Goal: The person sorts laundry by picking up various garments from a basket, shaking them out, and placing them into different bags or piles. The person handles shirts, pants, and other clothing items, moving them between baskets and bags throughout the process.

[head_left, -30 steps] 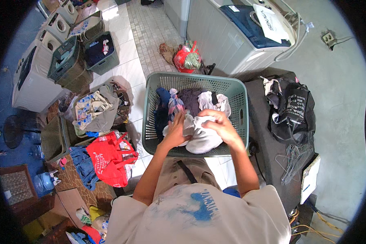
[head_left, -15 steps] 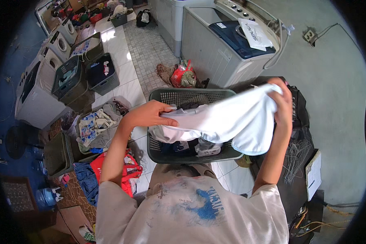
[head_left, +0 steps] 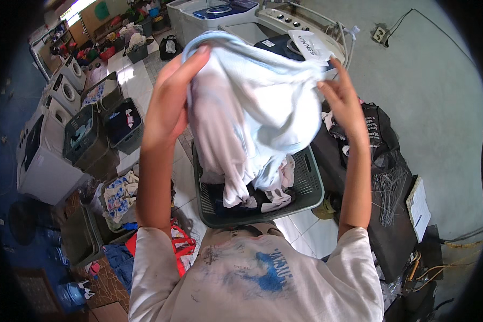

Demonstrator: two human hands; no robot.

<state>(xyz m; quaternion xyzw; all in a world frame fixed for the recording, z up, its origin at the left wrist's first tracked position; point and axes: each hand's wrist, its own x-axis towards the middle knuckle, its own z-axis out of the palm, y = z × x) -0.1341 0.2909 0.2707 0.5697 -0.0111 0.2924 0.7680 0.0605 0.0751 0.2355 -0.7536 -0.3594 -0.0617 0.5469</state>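
Note:
Stretched between my raised hands is a white garment with light-blue edging (head_left: 273,102), its lower folds hanging down. My left hand (head_left: 172,96) grips it at the upper left, fingers partly behind the cloth. At the other end, my right hand (head_left: 342,102) pinches its upper right edge between thumb and fingers. Below hangs the cloth over a dark green laundry basket (head_left: 314,185) in front of my body. Inside the basket lie crumpled clothes (head_left: 278,197), some dark and some pale, partly hidden by the garment.
A twin-tub washing machine (head_left: 276,19) with a white packet (head_left: 311,47) on its lid stands ahead. Wire hangers (head_left: 389,196) lie on a dark surface at right. Leftward are laundry baskets (head_left: 126,131), a clothes pile (head_left: 121,196) and front-loading washers (head_left: 64,91).
The garment has been lifted and spread from a slanted stretch over the basket. My left hand has moved up and forward; my right hand is also higher and slightly further left.

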